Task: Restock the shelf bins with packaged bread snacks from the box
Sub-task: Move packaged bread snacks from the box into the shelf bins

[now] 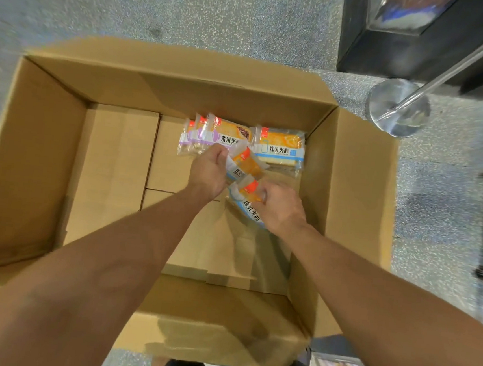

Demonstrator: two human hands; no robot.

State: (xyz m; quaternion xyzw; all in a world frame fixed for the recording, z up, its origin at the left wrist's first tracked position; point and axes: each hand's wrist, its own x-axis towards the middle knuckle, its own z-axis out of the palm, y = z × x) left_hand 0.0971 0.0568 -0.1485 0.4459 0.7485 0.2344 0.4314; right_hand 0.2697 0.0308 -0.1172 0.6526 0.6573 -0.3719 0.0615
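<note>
Reaching down with both arms, we work inside a large open cardboard box (46, 146) that sits on a speckled grey floor (162, 7). Our left hand (209, 171) has its fingers curled around the edge of a blue-banded bread pack (246, 165), which tilts up off the box bottom. Our right hand (282, 209) grips a second blue-banded pack (247, 204) just beside the first, fingers closed over its near end. Beyond our hands, against the far wall of the box, a short row of purple-banded packs (206, 133) stands on edge, overlapping one another. Next to that row, in the far right corner, another blue-banded pack (279, 148) lies face up. The rest of the box bottom shows only bare cardboard flaps. To the right of the box a round metal stand base (398, 108) rests on the floor, with its pole (464, 56) slanting up past a dark cabinet (362, 47).
</note>
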